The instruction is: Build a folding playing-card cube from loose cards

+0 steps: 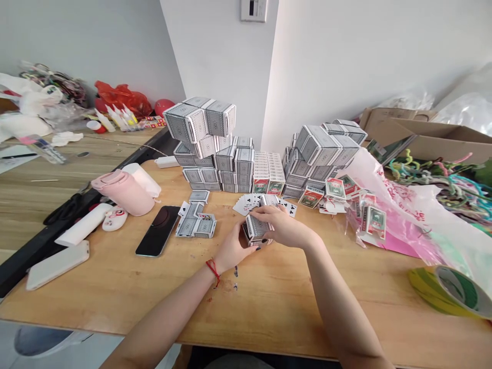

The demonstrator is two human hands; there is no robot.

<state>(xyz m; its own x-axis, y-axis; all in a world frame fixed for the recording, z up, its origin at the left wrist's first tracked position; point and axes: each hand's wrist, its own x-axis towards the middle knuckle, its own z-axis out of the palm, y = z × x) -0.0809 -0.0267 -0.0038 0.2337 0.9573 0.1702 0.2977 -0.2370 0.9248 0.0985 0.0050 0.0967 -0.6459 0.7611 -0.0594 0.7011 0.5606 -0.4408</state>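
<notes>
A small box folded from playing cards [258, 226], grey patterned backs outward, sits between my two hands in the middle of the table. My left hand [235, 247] is closed around its left and near side, thumb along the bottom edge. From the right, my right hand [285, 224] grips its top and side with bent fingers. Just behind them lie fanned loose playing cards [243, 204], faces up, partly covered by the hands and the box. To the left, several joined folded cards [197, 223] lie flat beside a black phone [157, 230].
Stacks of card cubes stand at the back left [203, 133] and back right [319, 148], with upright card packs [268, 171] between. Loose packs [374, 221] lie on plastic at right, near yellow tape [418, 287]. A pink cup [123, 192] and a white power bank [57, 265] are at left.
</notes>
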